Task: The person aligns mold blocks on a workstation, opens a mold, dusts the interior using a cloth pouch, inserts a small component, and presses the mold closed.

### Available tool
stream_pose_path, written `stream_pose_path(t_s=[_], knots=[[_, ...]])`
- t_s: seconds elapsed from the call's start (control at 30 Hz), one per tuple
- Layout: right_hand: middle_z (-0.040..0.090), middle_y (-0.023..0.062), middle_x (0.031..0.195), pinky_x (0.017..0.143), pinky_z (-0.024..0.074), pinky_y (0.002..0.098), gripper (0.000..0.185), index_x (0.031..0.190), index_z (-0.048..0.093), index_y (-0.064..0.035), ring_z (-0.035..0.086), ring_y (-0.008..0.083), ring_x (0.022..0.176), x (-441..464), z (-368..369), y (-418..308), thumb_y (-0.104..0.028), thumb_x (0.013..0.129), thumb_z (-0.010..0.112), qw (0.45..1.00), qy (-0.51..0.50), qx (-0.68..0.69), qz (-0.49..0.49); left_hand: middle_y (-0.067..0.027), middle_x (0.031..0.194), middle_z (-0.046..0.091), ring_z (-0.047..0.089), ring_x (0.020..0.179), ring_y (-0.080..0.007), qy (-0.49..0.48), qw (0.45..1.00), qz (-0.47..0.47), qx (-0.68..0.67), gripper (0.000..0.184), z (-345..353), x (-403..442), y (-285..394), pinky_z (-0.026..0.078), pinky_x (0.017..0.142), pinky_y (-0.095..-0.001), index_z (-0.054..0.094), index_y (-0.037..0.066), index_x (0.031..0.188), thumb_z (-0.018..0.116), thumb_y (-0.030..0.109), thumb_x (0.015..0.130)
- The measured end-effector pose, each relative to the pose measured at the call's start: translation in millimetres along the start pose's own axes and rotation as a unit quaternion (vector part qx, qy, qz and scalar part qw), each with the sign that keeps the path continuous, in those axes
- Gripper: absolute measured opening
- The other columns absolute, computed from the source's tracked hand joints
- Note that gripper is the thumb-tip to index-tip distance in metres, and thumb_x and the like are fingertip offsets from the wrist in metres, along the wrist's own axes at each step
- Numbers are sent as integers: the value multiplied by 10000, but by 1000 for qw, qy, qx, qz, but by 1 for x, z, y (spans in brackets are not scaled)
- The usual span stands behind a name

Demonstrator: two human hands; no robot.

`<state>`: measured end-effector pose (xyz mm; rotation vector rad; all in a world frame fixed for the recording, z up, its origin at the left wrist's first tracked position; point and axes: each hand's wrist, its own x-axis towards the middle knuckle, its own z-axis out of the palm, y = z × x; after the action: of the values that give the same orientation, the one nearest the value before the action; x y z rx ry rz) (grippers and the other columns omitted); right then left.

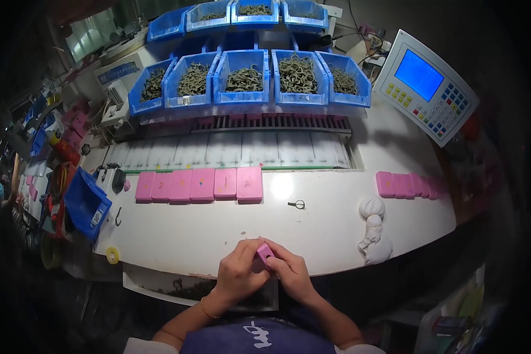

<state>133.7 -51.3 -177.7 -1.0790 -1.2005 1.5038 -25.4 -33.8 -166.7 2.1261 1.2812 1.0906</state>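
Observation:
Both hands meet at the front edge of the white table, around one small pink block [265,254]. My left hand [237,268] has its fingers closed on the block's left side. My right hand [290,272] grips the block from the right, its thumb near a dark spot on the block. Beyond the hands, a row of several pink blocks [202,184] lies on the table. A small dark ring-shaped tool [297,204] rests to the right of that row.
Blue bins [242,97] with small curled pieces stand at the back. A control panel [422,82] leans at the right, above more pink blocks [402,184] and a white cloth bundle [374,231]. Yellow tape [112,255] and a blue bin [86,203] sit left. An open drawer [137,287] is below.

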Motion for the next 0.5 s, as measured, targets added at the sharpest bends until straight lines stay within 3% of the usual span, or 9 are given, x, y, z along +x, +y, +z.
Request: stream_pose_path(t_s=[0.07,0.17,0.27,0.4,0.5], knots=[[624,155,1302,1006,452,296,462,1398,512,63,583,169,1175,1,8,-4,-145,987,476,998,23,-44,-28,-157,1033,662,696,857,-323,34,999,17,8,538,6,-3,-3,578,734,-377,608,32,1177,835,185,713],[653,169,1226,938,491,291,388,1295,575,63,624,158,1081,1,14,1,-179,1025,438,991,76,-64,-87,-158,1036,673,702,860,-319,71,997,43,8,564,13,-5,-7,584,756,-375,615,29,1180,851,168,687],[706,163,1062,830,530,304,330,1174,598,60,669,155,941,10,10,9,-217,1060,462,980,183,30,-64,-150,1032,671,695,859,-303,109,992,50,-41,600,20,-5,-9,579,759,-367,609,20,1171,872,119,641],[698,85,842,725,519,279,360,1103,610,11,638,123,792,24,-3,4,-318,1080,466,974,192,-103,-58,-169,1087,615,656,946,-300,106,992,35,-55,611,28,-11,-13,563,805,-368,598,24,1150,894,94,620],[687,108,915,712,508,271,343,1093,618,-3,621,113,782,34,-9,10,-313,1078,471,988,155,-12,-19,-192,1161,521,647,955,-331,64,996,49,-23,619,34,-28,-15,585,804,-382,581,34,1213,888,154,689]])
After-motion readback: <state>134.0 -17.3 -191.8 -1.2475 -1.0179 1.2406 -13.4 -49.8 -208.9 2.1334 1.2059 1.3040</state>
